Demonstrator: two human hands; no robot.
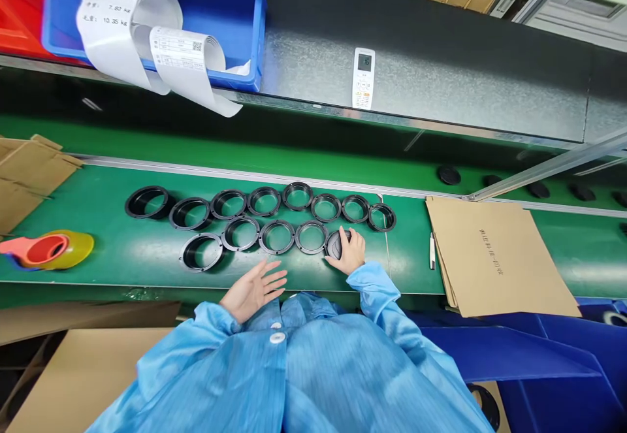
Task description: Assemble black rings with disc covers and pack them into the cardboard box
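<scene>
- Black disc [334,245]: on the green table [132,253], right end of the front row, closer to the front edge than the back row is.
- Right hand [351,251]: closed on the disc, thumb on the front-edge side, fingers over the top. Any lift off the table: can't tell.
- Key relation: disc lies directly under the right-hand grip, on its left side; round, so no clear long axis. Right hand is the nearer one.
- Left hand [252,290]: open, fingers spread, nothing in it; at the front edge, left of the disc and well apart from it. Closest things: front-row rings [277,237].
- Rings: four in the front row, last one just beside the disc; eight in the back row, towards the far edge.
- Left part of table: tape dispenser [59,250], near front edge. Right part: white pen [432,251] beside flat cardboard [509,263] overhanging the front edge.
- Writing: big label roll [105,31] in the blue bin reads "10.35 kg" and, seemingly, "7.82 kg", plus Chinese characters. Smaller label roll [179,54]: QR code, rest too tiny.
- Cardboard: one line of Chinese characters, unsure reading. Remote control [363,80] on the dark shelf: digits unclear. No brand legible.
</scene>
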